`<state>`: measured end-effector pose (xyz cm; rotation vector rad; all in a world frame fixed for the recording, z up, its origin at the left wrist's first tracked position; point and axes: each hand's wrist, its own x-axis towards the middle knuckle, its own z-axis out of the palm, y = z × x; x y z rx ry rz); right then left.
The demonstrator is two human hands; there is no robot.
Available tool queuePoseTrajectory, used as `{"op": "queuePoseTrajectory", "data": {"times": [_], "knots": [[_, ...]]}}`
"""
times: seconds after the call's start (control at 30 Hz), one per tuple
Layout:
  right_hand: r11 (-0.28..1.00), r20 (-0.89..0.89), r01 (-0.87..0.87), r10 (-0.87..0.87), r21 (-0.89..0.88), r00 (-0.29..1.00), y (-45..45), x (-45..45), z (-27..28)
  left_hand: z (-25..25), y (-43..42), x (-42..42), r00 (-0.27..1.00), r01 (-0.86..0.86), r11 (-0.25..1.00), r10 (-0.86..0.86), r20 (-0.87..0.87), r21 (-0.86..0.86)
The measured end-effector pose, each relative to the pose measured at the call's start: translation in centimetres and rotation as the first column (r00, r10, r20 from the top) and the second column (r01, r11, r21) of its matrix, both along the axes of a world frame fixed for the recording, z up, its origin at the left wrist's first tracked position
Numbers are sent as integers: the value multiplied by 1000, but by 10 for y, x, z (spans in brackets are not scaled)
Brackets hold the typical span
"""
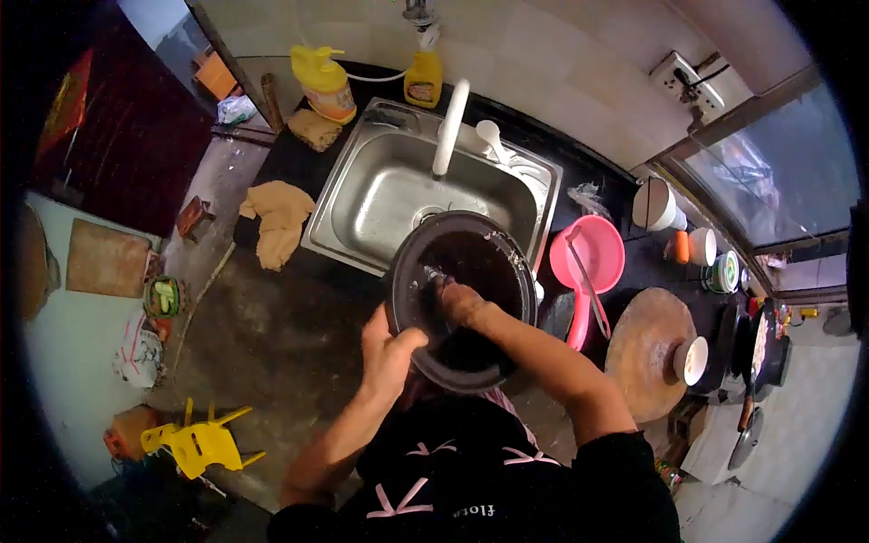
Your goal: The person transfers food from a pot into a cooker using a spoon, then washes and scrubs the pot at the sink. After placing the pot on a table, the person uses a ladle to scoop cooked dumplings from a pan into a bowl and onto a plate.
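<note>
A dark round pot (463, 373) is held tilted in front of the sink, its opening towards me. My left hand (387, 351) grips its left rim, the thumb lying over the edge. Inside the pot is my right hand (463, 303), with its fingers curled low against the inner wall. A shiny wet patch shows by the fingertips, and what they hold, if anything, I cannot make out. Pale bits cling to the pot's upper right rim. Behind the pot, the steel sink (362, 181) is partly covered by it, and a white faucet (450, 127) reaches over the basin.
To the right, a pink dipper (588, 249) has a long utensil across it. Beyond it lies a round wooden board (647, 348) with a bowl (692, 360). A tan cloth (279, 222) hangs at the counter's left. A yellow chair (204, 445) lies on the floor.
</note>
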<state>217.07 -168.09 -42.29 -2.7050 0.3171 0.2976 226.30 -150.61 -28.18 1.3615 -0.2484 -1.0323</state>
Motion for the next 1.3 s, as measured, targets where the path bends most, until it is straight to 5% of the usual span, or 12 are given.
{"op": "queuePoseTrajectory", "data": {"times": [0.13, 0.23, 0.33, 0.67, 0.73, 0.77, 0.8, 0.87, 0.93, 1.07, 1.27, 1.3], "knots": [[967, -301, -208, 245, 149, 922, -11, 3, 74, 2, 1, 3, 998, -12, 1000, 11, -59, -24], [929, 234, -362, 371, -81, 899, -51, -4, 127, 5, 3, 5, 998, -17, 1000, 16, -68, -15], [935, 368, -301, 352, -189, 861, -92, -19, 119, 6, 3, 6, 999, -22, 999, 23, -28, 29], [931, 188, 44, 26, -361, 982, -28, -97, 81, 5, 2, 11, 991, -73, 997, 74, -111, 11], [928, 137, 325, -303, -184, 943, 12, -99, 99, 6, 2, 12, 992, -76, 997, 76, -98, 10], [952, -15, 205, -214, -226, 977, 19, -93, 120, 5, 2, 12, 993, -77, 997, 77, -93, -1], [983, 210, 173, -182, 62, 961, 20, -102, 105, 4, 4, 12, 993, -78, 997, 77, -88, -7], [861, 81, 124, -187, 493, 979, 24, -73, 101, 4, 6, 11, 993, -69, 997, 70, -91, 18], [902, 253, -4, -116, 432, 961, 17, -41, 77, 5, 7, 9, 992, -68, 997, 71, -100, 29], [999, 81, -7, 10, -35, 997, -2, 1, 3, -1, 13, 3, 997, -55, 998, 56, -54, 28], [750, -347, 241, -16, 616, 938, 23, 23, 3, -1, 12, 2, 988, -109, 994, 107, -109, -15], [798, -2, 130, -159, 589, 987, 27, 33, 15, -2, 14, 2, 991, -87, 996, 86, -104, -1]]}}
